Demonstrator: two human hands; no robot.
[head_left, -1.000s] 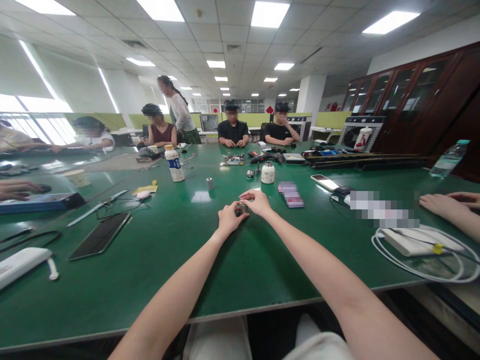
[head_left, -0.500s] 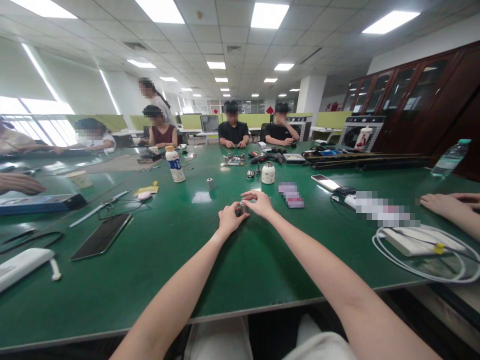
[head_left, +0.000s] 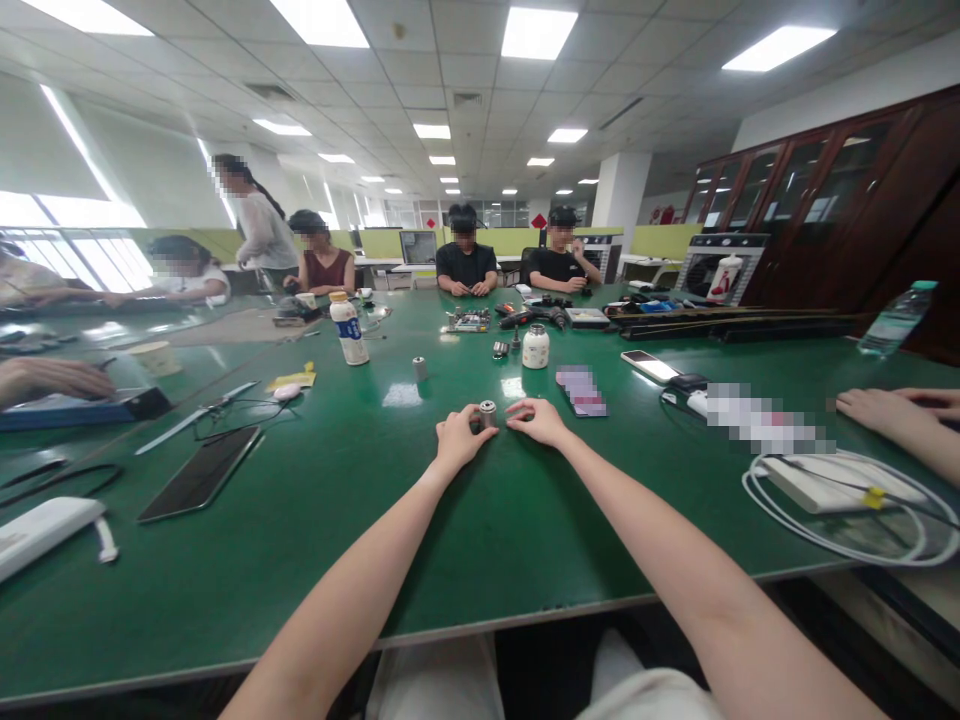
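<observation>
A small silver metal cylinder (head_left: 488,414) stands upright on the green table (head_left: 480,520), its round top uncovered. My left hand (head_left: 460,436) is closed around its left and near side, thumb and fingers on it. Just right of the cylinder, apart from it, my right hand (head_left: 538,421) has its thumb and fingers curved with a gap between them; I see nothing in it. Farther back on the left stands another small metal cylinder (head_left: 419,369). Beyond my right hand are a white jar (head_left: 535,347) and small metal parts (head_left: 500,350).
A labelled bottle (head_left: 349,330) stands back left, and a purple phone (head_left: 581,391) lies right of my hands. A dark tablet (head_left: 201,473) is at left. A white cable (head_left: 750,490) loops at right, near another person's hands (head_left: 877,412). People sit across the table.
My right hand has moved off the cylinder's top to the right and opened. My left hand stays on the cylinder. In the background, the standing person has moved left.
</observation>
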